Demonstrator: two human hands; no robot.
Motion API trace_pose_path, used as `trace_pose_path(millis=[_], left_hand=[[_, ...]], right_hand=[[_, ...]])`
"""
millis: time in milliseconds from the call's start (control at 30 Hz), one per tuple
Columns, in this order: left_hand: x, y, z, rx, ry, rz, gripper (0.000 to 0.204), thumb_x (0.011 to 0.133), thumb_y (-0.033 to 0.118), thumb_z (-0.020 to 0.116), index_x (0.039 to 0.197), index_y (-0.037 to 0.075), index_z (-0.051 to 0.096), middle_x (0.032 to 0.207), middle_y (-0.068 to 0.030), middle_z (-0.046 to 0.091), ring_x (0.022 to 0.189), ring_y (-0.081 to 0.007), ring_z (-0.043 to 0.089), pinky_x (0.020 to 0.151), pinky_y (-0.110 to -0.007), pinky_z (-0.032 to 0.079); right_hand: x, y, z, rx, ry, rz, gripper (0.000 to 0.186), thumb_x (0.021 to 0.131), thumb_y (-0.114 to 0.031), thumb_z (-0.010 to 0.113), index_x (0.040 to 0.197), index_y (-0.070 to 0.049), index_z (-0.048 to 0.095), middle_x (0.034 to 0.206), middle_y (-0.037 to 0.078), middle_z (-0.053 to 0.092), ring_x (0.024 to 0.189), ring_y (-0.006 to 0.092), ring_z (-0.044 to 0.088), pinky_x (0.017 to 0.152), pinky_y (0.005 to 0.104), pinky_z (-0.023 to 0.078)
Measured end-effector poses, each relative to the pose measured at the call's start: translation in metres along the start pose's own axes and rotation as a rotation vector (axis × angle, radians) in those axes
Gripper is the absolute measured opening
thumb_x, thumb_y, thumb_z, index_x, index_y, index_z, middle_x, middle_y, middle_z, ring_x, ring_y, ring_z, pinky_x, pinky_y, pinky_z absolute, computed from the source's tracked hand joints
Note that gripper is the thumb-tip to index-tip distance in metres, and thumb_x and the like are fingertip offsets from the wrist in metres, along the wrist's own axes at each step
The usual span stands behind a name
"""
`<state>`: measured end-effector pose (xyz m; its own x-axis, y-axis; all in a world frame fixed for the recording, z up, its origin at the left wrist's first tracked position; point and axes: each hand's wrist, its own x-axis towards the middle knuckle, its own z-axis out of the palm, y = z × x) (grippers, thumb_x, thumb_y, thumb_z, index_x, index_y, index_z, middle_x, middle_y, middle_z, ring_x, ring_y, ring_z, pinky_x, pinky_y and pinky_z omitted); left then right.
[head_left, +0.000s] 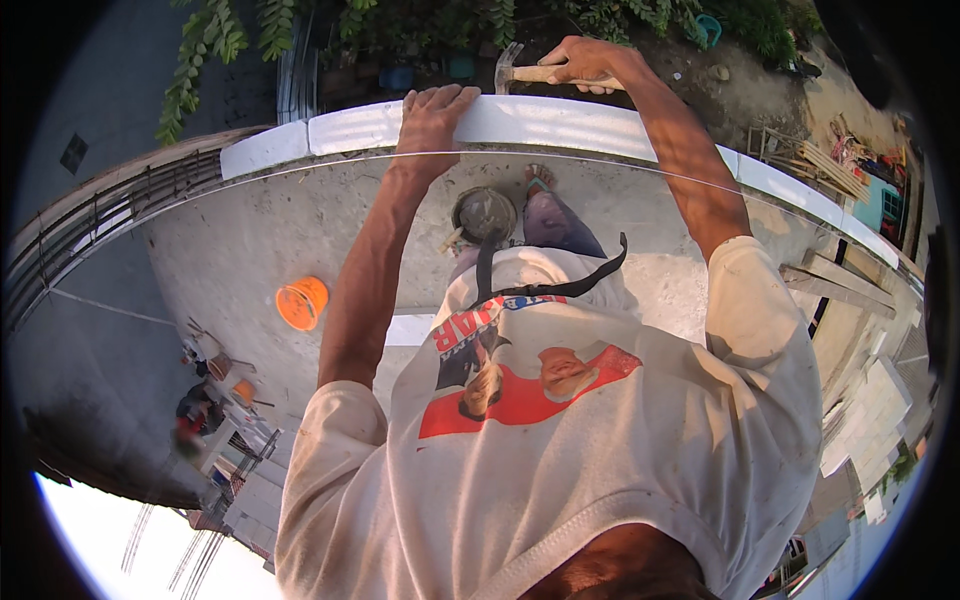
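Note:
A row of white blocks runs along the top of a low wall at the far side. My left hand (432,120) grips the long middle white block (560,118), its fingers bent over the far edge. My right hand (590,62) is closed round the wooden handle of a claw hammer (532,74). The hammer's metal head is just above the block's far edge, to the right of my left hand; whether they touch I cannot tell. A thin string (580,158) stretches along the near side of the blocks.
Near my feet stands a dark bucket (484,212) with grey stuff in it. An orange bucket (302,303) is on the floor to the left. Boards (838,282) lie at the right. Leafy branches (215,35) hang beyond the wall, above lower ground.

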<state>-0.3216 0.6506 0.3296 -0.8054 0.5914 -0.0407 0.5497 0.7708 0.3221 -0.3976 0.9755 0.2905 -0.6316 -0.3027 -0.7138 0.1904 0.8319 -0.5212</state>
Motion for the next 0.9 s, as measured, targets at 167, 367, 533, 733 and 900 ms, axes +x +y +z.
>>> trace_pose_path(millis=[167, 367, 533, 733, 900], left_hand=[[-0.001, 0.005, -0.004, 0.018, -0.023, -0.009, 0.087, 0.069, -0.001, 0.087, 0.150, 0.019, 0.059, 0.146, -0.0120, 0.061, 0.140, -0.0345, 0.054, 0.125, -0.060, 0.033], [-0.003, 0.014, -0.007, 0.031, -0.039, -0.059, 0.092, 0.070, 0.022, 0.096, 0.153, 0.020, 0.055, 0.150, -0.0116, 0.058, 0.143, -0.0355, 0.050, 0.128, -0.059, 0.029], [-0.002, 0.014, -0.008, 0.041, -0.089, -0.065, 0.095, 0.073, 0.034, 0.095, 0.157, 0.022, 0.050, 0.153, -0.0110, 0.054, 0.146, -0.0350, 0.046, 0.131, -0.057, 0.024], [-0.004, 0.013, -0.004, 0.044, -0.081, -0.060, 0.098, 0.074, 0.036, 0.094, 0.159, 0.021, 0.047, 0.154, -0.0102, 0.052, 0.146, -0.0343, 0.044, 0.131, -0.057, 0.021], [-0.003, 0.012, 0.002, 0.016, -0.019, -0.014, 0.098, 0.071, 0.035, 0.094, 0.157, 0.019, 0.049, 0.151, -0.0103, 0.054, 0.143, -0.0346, 0.046, 0.129, -0.059, 0.022]], right_hand=[[-0.036, 0.024, 0.000, 0.299, 0.252, -0.058, 0.065, 0.101, -0.033, 0.073, 0.161, -0.021, 0.051, 0.070, 0.002, 0.056, 0.050, 0.0116, 0.051, 0.046, 0.0316, 0.043], [-0.146, 0.081, 0.003, 0.483, 0.646, -0.002, 0.073, 0.096, -0.030, 0.079, 0.161, -0.017, 0.049, 0.074, 0.002, 0.056, 0.052, 0.0090, 0.050, 0.047, 0.0299, 0.043], [-0.206, 0.127, 0.066, 0.884, 0.835, 0.159, 0.075, 0.093, -0.020, 0.082, 0.160, -0.013, 0.050, 0.075, 0.001, 0.058, 0.054, 0.0082, 0.051, 0.047, 0.0292, 0.043], [-0.250, 0.146, 0.164, 1.140, 0.920, 0.320, 0.058, 0.095, -0.018, 0.080, 0.149, -0.013, 0.058, 0.075, 0.000, 0.061, 0.052, 0.0097, 0.057, 0.044, 0.0276, 0.046], [-0.257, 0.139, 0.209, 1.438, 1.028, 0.301, 0.040, 0.096, -0.016, 0.080, 0.133, -0.012, 0.064, 0.076, 0.003, 0.063, 0.049, 0.0129, 0.059, 0.043, 0.0291, 0.048]])
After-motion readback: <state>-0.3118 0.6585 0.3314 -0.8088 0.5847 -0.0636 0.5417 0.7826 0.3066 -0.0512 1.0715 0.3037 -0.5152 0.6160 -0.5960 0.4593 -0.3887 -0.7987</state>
